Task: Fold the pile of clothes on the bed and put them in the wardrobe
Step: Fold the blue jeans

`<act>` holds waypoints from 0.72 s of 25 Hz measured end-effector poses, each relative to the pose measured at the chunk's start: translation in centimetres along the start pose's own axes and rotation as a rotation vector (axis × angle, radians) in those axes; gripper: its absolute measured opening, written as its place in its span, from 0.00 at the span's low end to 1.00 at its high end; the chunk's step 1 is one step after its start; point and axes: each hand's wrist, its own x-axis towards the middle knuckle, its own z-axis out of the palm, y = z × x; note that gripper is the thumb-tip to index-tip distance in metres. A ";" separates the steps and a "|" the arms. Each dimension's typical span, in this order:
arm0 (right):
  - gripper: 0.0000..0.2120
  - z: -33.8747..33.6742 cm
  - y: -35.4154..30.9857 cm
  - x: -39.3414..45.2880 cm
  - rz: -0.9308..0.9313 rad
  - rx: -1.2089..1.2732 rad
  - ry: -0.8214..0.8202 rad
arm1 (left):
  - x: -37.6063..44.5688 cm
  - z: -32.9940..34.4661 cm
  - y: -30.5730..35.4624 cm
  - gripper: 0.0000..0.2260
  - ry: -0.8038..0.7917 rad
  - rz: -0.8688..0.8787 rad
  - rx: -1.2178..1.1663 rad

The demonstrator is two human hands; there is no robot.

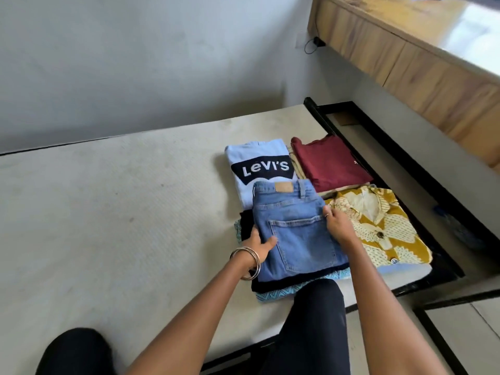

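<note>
step: folded jeans [295, 226] being seated on the near stack, judging by both hands at its edges
landmark: jeans; all places relative to them
left hand [258, 246]: at jeans' left edge, thumb on top, fingers seem tucked under, pinching denim
right hand [338, 224]: at jeans' right edge, fingers curled over it
under jeans: black garment [295, 281], then teal patterned cloth [273, 295]
behind jeans: Levi's tee [259, 166], partly overlapped
right of jeans: yellow print shirt [384, 231]; maroon top [328, 163] behind-right
tip: square edges to black layer, press flat, lift whole stack from beneath
wardrobe: not visible
</note>
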 end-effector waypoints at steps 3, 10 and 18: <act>0.25 1.1 1.3 0.4 0.100 -0.126 0.034 | 0.5 0.8 -1.4 0.37 -0.030 -0.005 -0.019; 0.28 1.4 -3.6 -0.6 -0.452 -0.396 0.245 | 1.1 0.2 2.1 0.34 0.457 0.574 0.925; 0.45 4.5 -2.6 1.1 -0.288 -0.797 -0.342 | 6.7 -1.2 1.2 0.49 -0.027 0.177 0.944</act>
